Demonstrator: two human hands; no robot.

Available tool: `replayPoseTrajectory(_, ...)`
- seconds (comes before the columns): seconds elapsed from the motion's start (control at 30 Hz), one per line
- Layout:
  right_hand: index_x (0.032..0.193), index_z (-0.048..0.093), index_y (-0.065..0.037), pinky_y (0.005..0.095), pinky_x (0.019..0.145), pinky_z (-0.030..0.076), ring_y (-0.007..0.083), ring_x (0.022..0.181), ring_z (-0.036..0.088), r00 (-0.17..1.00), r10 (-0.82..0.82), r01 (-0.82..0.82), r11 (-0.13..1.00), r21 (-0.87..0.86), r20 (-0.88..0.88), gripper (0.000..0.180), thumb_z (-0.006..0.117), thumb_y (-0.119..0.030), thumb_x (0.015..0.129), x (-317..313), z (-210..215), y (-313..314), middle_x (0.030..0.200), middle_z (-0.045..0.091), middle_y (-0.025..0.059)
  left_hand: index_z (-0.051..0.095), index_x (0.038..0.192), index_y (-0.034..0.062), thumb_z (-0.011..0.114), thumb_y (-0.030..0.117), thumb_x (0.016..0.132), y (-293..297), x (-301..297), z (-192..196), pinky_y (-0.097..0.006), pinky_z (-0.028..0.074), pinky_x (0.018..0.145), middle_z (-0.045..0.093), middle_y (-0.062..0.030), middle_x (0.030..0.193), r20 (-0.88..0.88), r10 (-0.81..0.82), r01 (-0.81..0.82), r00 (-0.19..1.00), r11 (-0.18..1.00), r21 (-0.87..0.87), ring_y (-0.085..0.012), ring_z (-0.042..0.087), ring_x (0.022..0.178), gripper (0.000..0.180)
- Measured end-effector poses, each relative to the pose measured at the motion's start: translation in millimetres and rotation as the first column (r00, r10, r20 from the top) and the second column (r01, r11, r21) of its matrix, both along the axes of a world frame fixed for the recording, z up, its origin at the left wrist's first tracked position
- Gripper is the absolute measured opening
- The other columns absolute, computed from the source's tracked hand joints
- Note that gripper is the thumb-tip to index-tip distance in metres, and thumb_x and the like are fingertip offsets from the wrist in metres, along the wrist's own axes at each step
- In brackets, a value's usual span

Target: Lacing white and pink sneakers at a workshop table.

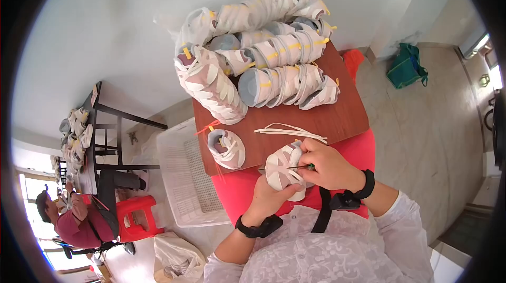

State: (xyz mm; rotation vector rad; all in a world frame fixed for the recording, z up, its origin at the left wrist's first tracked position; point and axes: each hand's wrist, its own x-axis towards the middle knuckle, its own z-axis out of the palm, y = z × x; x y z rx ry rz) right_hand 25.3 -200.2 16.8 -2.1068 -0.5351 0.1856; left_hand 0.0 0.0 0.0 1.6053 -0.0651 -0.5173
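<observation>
1. Head view: a white and pink shoe upper (283, 169) sits at the near edge of a brown wooden board (337, 117), cupped from below by the left hand (267, 194), fingers curled round it.
2. The right hand (328, 164) pinches a thin tool (295, 167) against the upper, fingers closed tight.
3. Just beyond the upper lie loose white laces (290, 131); to its left stands a single finished shoe (226, 148).
4. Farther back on the board, stacked rows of uppers (263, 56) pile up.
5. Left of the board rests a white plastic crate (184, 177).
</observation>
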Motion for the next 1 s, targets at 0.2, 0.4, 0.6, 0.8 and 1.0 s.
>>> replayPoseTrajectory(0.2, 0.081, 0.064, 0.001, 0.0377, 0.069, 0.047, 0.0277, 0.081, 0.058, 0.996, -0.075, 0.078, 0.996, 0.054, -0.045, 0.013, 0.066, -0.011, 0.077, -1.2, -6.9, 7.1, 0.094, 0.051, 0.0101, 0.063, 0.107, 0.0009, 0.074, 0.007, 0.077, 2.2, 4.2, -1.9, -0.029, 0.051, 0.079, 0.068, -0.0043, 0.096, -0.023, 0.004, -0.005, 1.000, 0.998, -0.055, -0.0111, 0.062, 0.088, 0.032)
replayPoseTrajectory(0.4, 0.081, 0.058, 0.003, 0.0338, 0.067, 0.046, 0.0259, 0.080, 0.054, 0.992, -0.123, 0.126, 0.987, 0.094, -0.039, 0.011, 0.066, -0.003, 0.075, -7.0, -10.5, 12.5, 0.095, 0.048, 0.0111, 0.063, 0.106, 0.0011, 0.073, 0.005, 0.077, 5.0, 2.5, 3.8, -0.029, 0.051, 0.078, 0.068, -0.0036, 0.094, -0.037, -0.036, 0.035, 0.999, 0.999, -0.028, -0.0114, 0.062, 0.086, 0.031)
replayPoseTrajectory(0.6, 0.078, 0.060, 0.002, 0.0373, 0.069, 0.045, 0.0282, 0.082, 0.055, 0.991, -0.081, 0.100, 0.978, 0.185, -0.107, 0.011, 0.064, -0.008, 0.076, -0.1, -11.6, 8.5, 0.093, 0.049, 0.0134, 0.061, 0.111, 0.0011, 0.072, 0.004, 0.077, 11.8, 5.1, 5.6, -0.030, 0.051, 0.080, 0.067, -0.0051, 0.101, -0.058, -0.075, 0.069, 0.996, 0.992, -0.102, -0.0122, 0.061, 0.090, 0.036)
replayPoseTrajectory(0.8, 0.079, 0.069, 0.000, 0.0337, 0.066, 0.045, 0.0251, 0.075, 0.058, 0.949, 0.252, -0.221, 0.960, 0.172, -0.189, 0.022, 0.067, -0.022, 0.079, 18.9, -10.3, -12.4, 0.081, 0.059, 0.0141, 0.058, 0.116, 0.0016, 0.072, 0.001, 0.077, 20.9, 13.2, 7.3, -0.031, 0.050, 0.083, 0.065, -0.0055, 0.105, -0.088, -0.163, 0.148, 0.983, 0.975, -0.164, -0.0131, 0.060, 0.095, 0.042)
replayPoseTrajectory(1.0, 0.084, 0.068, 0.002, 0.0297, 0.069, 0.047, 0.0164, 0.074, 0.060, 0.795, 0.354, -0.299, 0.935, 0.189, -0.492, 0.019, 0.070, -0.016, 0.078, 19.1, -24.0, -8.9, 0.081, 0.064, 0.0085, 0.059, 0.115, 0.0031, 0.075, 0.003, 0.072, 12.4, 11.7, 6.3, -0.034, 0.050, 0.083, 0.066, -0.0110, 0.104, 0.110, -0.161, 0.143, 0.981, 0.978, 0.153, -0.0229, 0.064, 0.094, 0.045)
